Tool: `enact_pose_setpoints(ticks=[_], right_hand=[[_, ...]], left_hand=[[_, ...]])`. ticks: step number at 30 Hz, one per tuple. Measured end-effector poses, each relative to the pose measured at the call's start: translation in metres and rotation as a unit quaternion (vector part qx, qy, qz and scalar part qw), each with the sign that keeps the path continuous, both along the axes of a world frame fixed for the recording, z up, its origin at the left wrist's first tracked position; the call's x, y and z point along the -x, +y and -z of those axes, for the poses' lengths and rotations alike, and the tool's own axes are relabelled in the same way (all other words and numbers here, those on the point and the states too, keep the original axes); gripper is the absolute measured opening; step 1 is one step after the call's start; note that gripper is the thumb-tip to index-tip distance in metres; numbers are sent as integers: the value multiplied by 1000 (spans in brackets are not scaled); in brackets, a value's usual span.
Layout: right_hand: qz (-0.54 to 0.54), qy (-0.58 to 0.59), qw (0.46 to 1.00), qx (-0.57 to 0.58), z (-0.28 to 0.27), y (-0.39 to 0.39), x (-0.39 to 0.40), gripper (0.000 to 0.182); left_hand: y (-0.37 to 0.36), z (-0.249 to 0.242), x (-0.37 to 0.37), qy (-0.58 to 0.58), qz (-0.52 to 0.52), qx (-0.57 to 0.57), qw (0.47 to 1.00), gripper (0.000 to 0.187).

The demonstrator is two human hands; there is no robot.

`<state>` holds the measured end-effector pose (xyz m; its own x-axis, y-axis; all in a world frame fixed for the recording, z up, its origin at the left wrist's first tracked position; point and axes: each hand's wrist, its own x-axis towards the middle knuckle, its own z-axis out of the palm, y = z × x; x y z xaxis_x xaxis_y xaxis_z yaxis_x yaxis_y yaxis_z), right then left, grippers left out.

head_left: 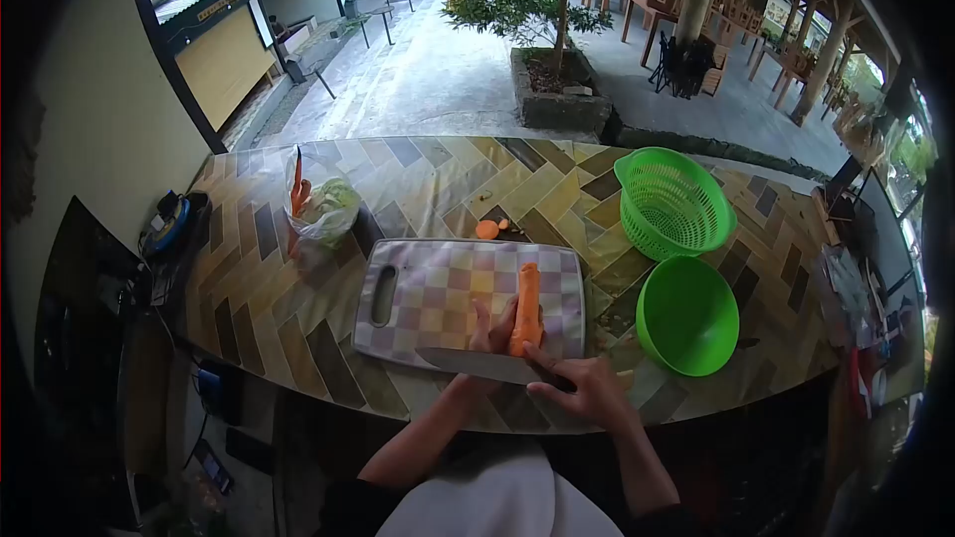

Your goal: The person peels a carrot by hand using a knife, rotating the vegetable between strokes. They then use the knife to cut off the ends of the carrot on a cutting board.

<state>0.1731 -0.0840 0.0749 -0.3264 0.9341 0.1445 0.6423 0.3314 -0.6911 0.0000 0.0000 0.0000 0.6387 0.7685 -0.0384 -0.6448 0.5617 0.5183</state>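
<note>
A peeled-looking orange carrot (528,303) lies lengthwise over the right part of the checkered cutting board (428,283). My left hand (494,330) is closed around its near end from the left side. In my right hand (589,390) is a kitchen knife (477,364), gripped by the handle. The blade points left, crossing in front of my left hand near the board's front edge, and overlaps my left wrist in this view. Cut carrot pieces (487,229) rest on the tiled table just beyond the board.
A green colander (676,204) and a green bowl (688,316) stand to the right of the board. At the back left is a clear plastic bag (333,211) with vegetables. The tiled table (269,308) has a curved front edge; a wall (95,109) borders its left.
</note>
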Motion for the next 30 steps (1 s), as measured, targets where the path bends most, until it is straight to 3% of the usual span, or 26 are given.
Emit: enact_pose_setpoints(ticks=[8, 14, 20, 26, 30], right_hand=[[3, -23, 1000, 2, -4, 0, 5, 52], [28, -58, 997, -47, 5, 1, 8, 50], [8, 50, 998, -28, 7, 1, 3, 54], [9, 6, 999, 30, -3, 1, 4, 55], [13, 14, 1000, -7, -3, 1, 6, 50]], left_hand=[[6, 10, 4, -45, 25, -49, 997, 96], [2, 0, 3, 29, 10, -120, 992, 102], [-1, -4, 2, -67, 22, -33, 997, 101], [-1, -12, 2, -18, 21, -64, 998, 106], [-3, -15, 1, -9, 19, -72, 997, 106]])
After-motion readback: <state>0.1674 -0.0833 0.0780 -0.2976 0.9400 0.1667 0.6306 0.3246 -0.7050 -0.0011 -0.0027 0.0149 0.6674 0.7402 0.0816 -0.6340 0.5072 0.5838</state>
